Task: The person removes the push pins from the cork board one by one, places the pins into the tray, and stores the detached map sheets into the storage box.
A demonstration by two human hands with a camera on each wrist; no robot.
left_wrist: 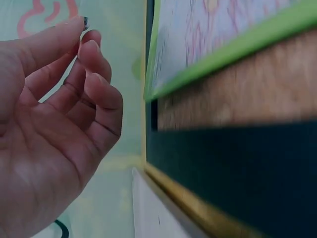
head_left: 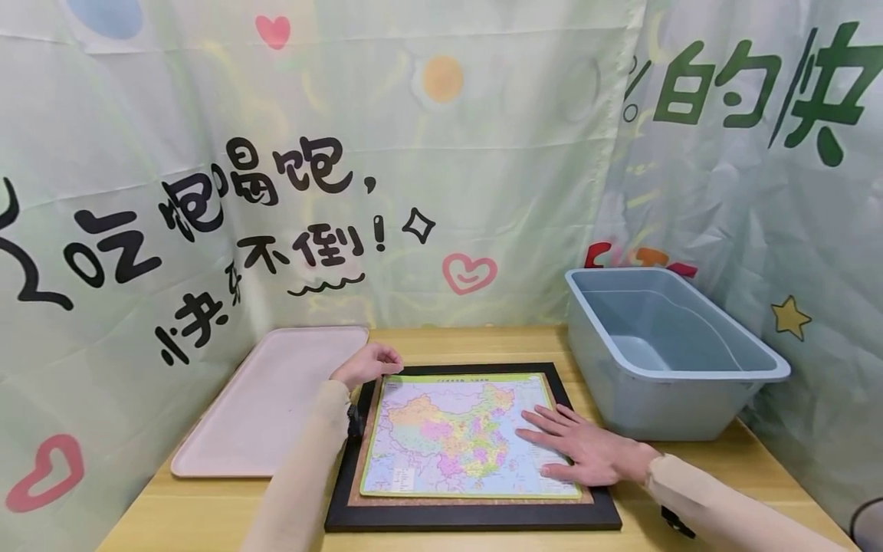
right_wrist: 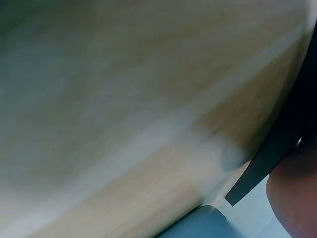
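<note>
The left hand (head_left: 364, 365) is over the back left corner of the board, and its thumb and finger pinch a tiny dark thing (left_wrist: 85, 23). It is too small to tell what it is. The right hand (head_left: 582, 448) rests on the right side of the board with its fingers spread out, pressing down and gripping nothing. Under those fingers is the flat, colourful map with a light green edge (head_left: 448, 437). The map lies in the middle of the square cork board with a wide black frame (head_left: 476, 519). Left of the board is a flat pale pink tray (head_left: 262, 406). Right of the board stands a deep grey-blue plastic tub (head_left: 655, 406). Under the board is a yellow-brown wooden table (head_left: 193, 514). Behind the board hangs a pale green cloth with hearts and writing (head_left: 524, 192).
</note>
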